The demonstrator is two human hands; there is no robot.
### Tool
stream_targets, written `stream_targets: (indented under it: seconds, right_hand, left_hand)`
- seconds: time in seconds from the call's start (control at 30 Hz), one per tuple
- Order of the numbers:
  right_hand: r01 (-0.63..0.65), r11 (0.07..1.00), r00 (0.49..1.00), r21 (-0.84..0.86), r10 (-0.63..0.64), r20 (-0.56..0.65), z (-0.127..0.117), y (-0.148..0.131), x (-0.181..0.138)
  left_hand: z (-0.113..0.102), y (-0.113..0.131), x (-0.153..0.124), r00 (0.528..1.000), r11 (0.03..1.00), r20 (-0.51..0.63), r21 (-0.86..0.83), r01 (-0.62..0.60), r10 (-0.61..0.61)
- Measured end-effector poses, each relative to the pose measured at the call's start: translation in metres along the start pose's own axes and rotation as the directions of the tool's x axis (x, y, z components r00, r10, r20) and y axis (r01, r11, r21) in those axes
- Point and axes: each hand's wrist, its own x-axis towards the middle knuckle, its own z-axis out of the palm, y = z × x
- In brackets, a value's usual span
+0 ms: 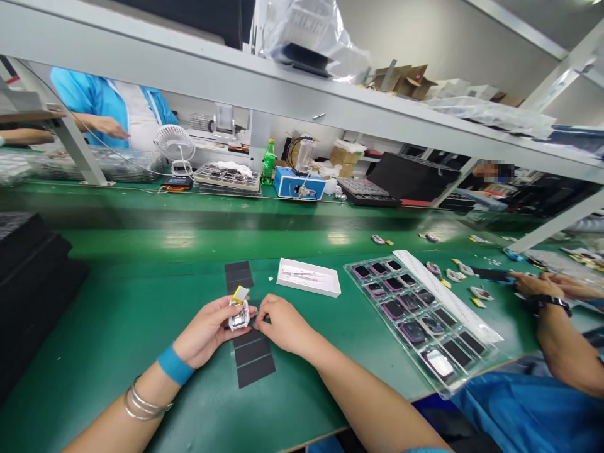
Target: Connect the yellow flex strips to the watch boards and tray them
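Observation:
My left hand (pixel 207 330) is closed around a small white device housing (pixel 238 316) with a yellow-edged flat part sticking up at its top. My right hand (pixel 282 322) is pinched with its fingertips against the right side of that housing; what the pinch holds is too small to make out. Both hands hover over a strip of dark rectangular pads (pixel 249 343) lying on the green bench (pixel 141 302). A blue wristband and metal bangles sit on my left wrist.
A white tray (pixel 309 277) lies just beyond my hands. A clear blister tray (pixel 415 311) of small dark units sits to the right. A co-worker's hands (pixel 547 286) work at far right among loose parts. Black foam stacks (pixel 28 270) stand at left. Another person stands behind the far shelf.

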Motion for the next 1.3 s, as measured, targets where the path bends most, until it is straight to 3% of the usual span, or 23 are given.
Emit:
stream_targets:
  seconds: [0.37, 0.47, 0.57, 0.63, 0.87, 1.03, 1.3]
  right_hand:
    - [0.083, 0.996, 0.992, -0.019, -0.081, 0.096, -0.022, -0.010, -0.011]
    - [0.156, 0.981, 0.986, 0.112, -0.149, -0.068, -0.029, -0.011, -0.010]
    - [0.271, 0.929, 0.923, 0.251, -0.176, -0.343, -0.030, -0.010, -0.008]
    - [0.308, 0.893, 0.893, 0.329, -0.151, -0.425, -0.027, -0.009, -0.007]
    - [0.227, 0.822, 0.961, 0.522, -0.101, -0.258, -0.013, -0.011, -0.006]
    - [0.175, 0.850, 0.978, 0.498, -0.091, -0.188, -0.010, -0.011, -0.005]
    - [0.233, 0.850, 0.971, 0.472, -0.179, -0.157, -0.010, -0.010, -0.004]
  left_hand:
    - [0.001, 0.000, -0.001, 1.000, 1.000, 0.015, 0.014, -0.008, 0.007]
    - [0.001, 0.000, -0.001, 1.000, 1.000, 0.006, 0.011, -0.011, 0.011]
    - [0.002, 0.000, 0.000, 1.000, 1.000, 0.008, 0.020, -0.017, 0.017]
    - [0.002, -0.001, 0.001, 0.999, 0.998, 0.000, 0.048, -0.032, 0.032]
    - [0.004, -0.004, 0.001, 0.994, 0.977, -0.054, 0.197, -0.086, 0.098]
    - [0.006, -0.004, 0.001, 0.993, 0.966, -0.063, 0.245, -0.083, 0.101]
    - [0.005, -0.005, 0.002, 0.995, 0.953, -0.037, 0.291, -0.082, 0.097]
